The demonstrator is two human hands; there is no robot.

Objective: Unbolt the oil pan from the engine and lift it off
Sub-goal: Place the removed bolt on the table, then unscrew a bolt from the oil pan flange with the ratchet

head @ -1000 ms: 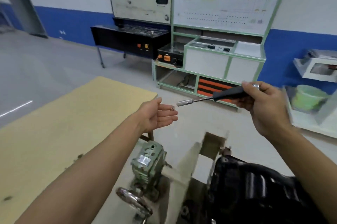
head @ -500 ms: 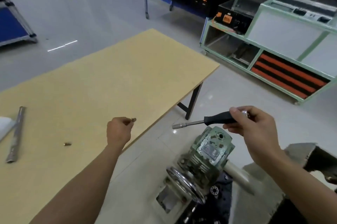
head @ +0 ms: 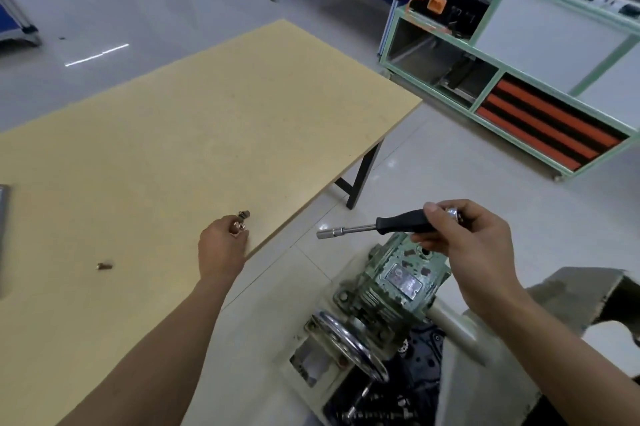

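The left hand (head: pixel 223 245) pinches a small coppery metal bolt (head: pixel 239 226) at its fingertips, the other fingers curled, low over the near edge of the pale yellow wooden tabletop (head: pixel 173 148); whether the bolt already touches the board I cannot tell. The right hand (head: pixel 474 238) is wrapped round a black-handled nut driver with a slim silver shaft (head: pixel 388 223), thumb on top, held in the air to the right of the left hand and apart from it. The driver's long axis runs nearly level from hand to hand, with its socket end pointing at the left hand. Out to the left of the left hand a second loose bolt of the same colour (head: pixel 104 265) lies on the tabletop, well apart from the fingers. Directly beneath the right hand sits a worn green cast-metal gearbox (head: pixel 398 283) with a chrome handwheel (head: pixel 349 342) on its near face, seemingly part of an engine stand. The oil pan does not plainly show: I judge it lies below and to the right of the right hand, past the picture's lower edge, so the tool hand is the nearer one. My reading is that a freed bolt is being set down near the other, and the coming move swings the socket away from the tabletop, down and rightward to the pan's flange, with more bolts likely left to undo
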